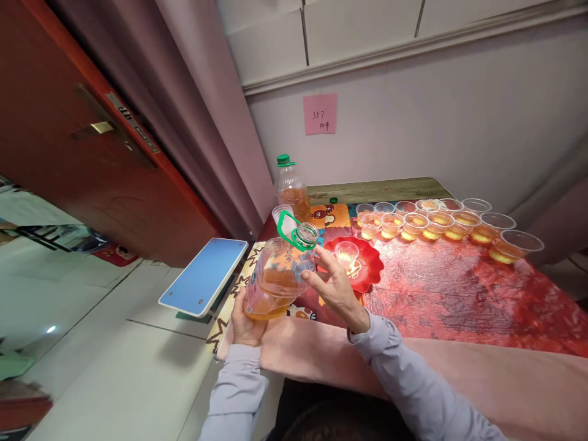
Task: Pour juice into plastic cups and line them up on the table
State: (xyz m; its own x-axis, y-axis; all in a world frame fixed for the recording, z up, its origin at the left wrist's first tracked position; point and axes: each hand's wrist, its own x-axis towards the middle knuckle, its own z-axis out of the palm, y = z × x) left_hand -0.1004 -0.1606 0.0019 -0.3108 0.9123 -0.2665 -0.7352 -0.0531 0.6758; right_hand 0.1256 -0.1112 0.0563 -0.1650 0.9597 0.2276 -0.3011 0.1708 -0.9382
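Note:
A large clear plastic jug with a green handle ring and an uncapped neck is held off the table, leaning to the right. Amber liquid fills its lower part. My left hand cups the jug's base from below and the left. At the jug's right shoulder is my right hand, thumb and fingers apart, the tips at or touching the plastic. Just beyond it, a clear plastic cup stands in a red scalloped dish.
Several clear cups of amber liquid stand in rows at the back right of the red-covered table. A second jug with a green cap stands behind. A loose green cap lies nearby. At left is a blue-topped stool.

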